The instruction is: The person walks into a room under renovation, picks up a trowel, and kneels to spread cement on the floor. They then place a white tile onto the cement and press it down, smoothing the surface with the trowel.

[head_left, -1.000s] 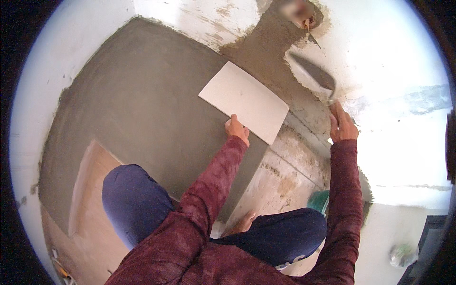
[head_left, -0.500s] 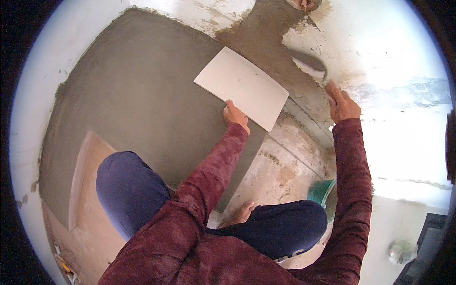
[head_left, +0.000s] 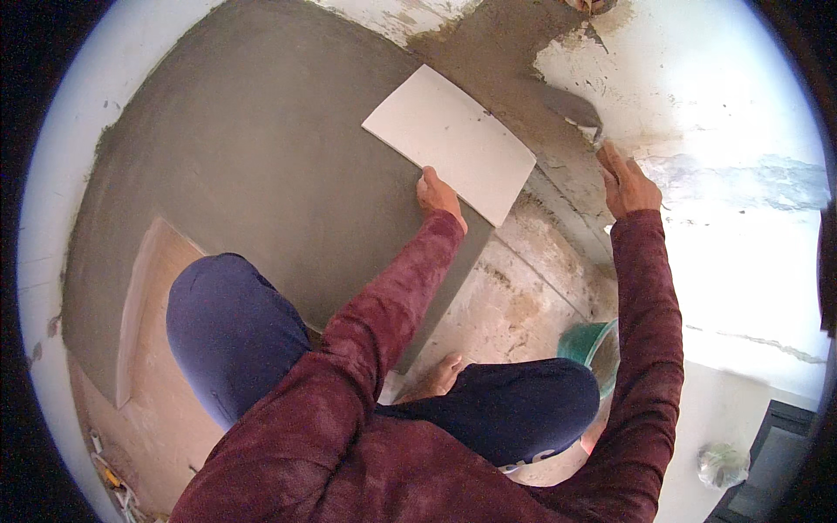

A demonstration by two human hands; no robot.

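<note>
My left hand (head_left: 440,196) grips the near long edge of a white rectangular board (head_left: 453,139), thumb on top and the other fingers hidden beneath. The board lies tilted over the right side of a smooth grey mortar surface (head_left: 235,157), its far edge beside the rough wall base. Further right, my right hand (head_left: 629,185) is closed round the handle of a trowel (head_left: 571,109). The trowel's blade rests at or close against brown-grey mortar (head_left: 497,52) on the wall; contact cannot be made out. The handle is mostly covered by the fingers.
A green bucket (head_left: 582,342) stands beside my right knee. My bare foot (head_left: 440,375) is on the stained floor (head_left: 506,296). A knotted clear plastic bag (head_left: 722,464) lies at lower right, near a dark frame (head_left: 772,462). Small tools (head_left: 113,475) lie at lower left.
The trowel blade has turned and shows more edge-on, shifting slightly down along the wall. The view has shifted a little; the left hand still holds the board in place.
</note>
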